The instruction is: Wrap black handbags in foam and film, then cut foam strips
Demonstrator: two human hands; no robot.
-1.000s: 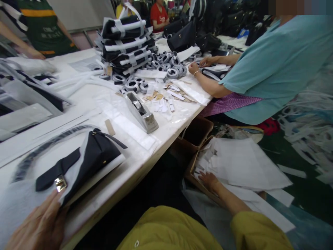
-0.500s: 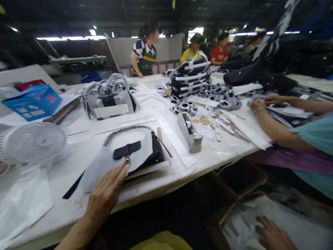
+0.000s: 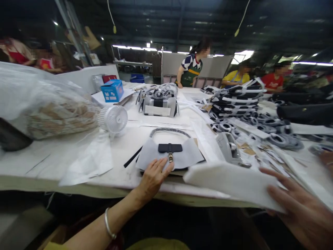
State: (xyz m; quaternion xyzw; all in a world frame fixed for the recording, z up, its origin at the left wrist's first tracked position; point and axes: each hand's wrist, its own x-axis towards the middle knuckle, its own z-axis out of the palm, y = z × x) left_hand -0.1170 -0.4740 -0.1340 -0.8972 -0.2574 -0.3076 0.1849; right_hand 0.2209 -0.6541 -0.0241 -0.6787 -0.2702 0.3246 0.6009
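Observation:
A black handbag (image 3: 170, 148) lies near the table's front edge, its body covered by a pale sheet and its handle wrapped. My left hand (image 3: 153, 175) rests on the bag's lower front with fingers stretched out, by the gold clasp (image 3: 170, 157). At the right, my right hand (image 3: 299, 201) grips one end of a white foam sheet (image 3: 229, 178), thumb above and fingers partly hidden. The sheet's far end reaches just right of the bag, over the table edge. Motion blurs this hand and the sheet.
A tape dispenser (image 3: 230, 147) stands right of the bag, before stacked wrapped bags (image 3: 236, 100). Left are a small white fan (image 3: 113, 119) and a clear plastic sack (image 3: 59, 114). Another wrapped bag (image 3: 158, 104) sits behind. A co-worker (image 3: 191, 66) stands across the table; a blurred hand shows far right.
My right hand has come up from the container below the table at right, bringing the white foam sheet to table height. My left hand stays on the handbag. The view has turned left.

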